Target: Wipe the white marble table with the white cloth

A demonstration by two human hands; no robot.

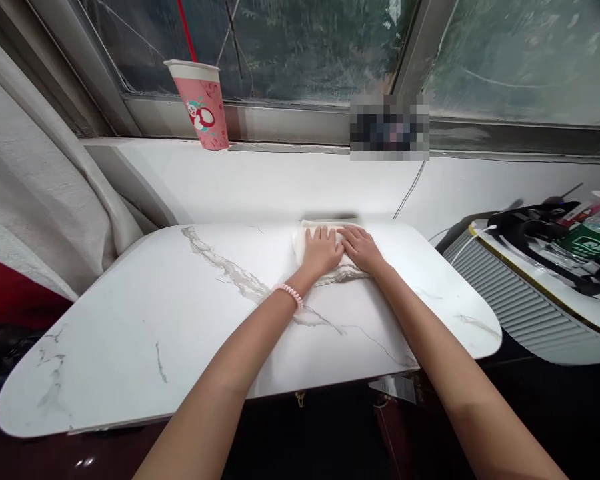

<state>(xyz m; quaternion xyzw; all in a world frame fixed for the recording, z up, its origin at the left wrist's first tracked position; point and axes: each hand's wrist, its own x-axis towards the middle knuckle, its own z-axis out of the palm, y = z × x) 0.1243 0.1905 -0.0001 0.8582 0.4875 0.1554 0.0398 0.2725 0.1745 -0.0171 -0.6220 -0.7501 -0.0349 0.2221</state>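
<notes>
Both of my hands press down on a folded white cloth point(347, 271) at the far edge of a white marble-patterned table point(190, 320). My left hand point(323, 250) lies flat on the cloth's left part, fingers stretched toward the wall. Beside it, my right hand point(361, 248) rests flat on the right part, its fingers angled left and close to the left hand. A pink coiled band point(291, 295) circles my left wrist. The cloth's underside and part of its middle are hidden under my palms.
A pink paper cup point(205, 110) with a red straw stands on the window sill. A blurred dark object point(390, 128) is to its right. At right, a ribbed white cabinet point(540, 300) carries a green-labelled bottle point(593, 237). A pale curtain point(45, 147) hangs at left.
</notes>
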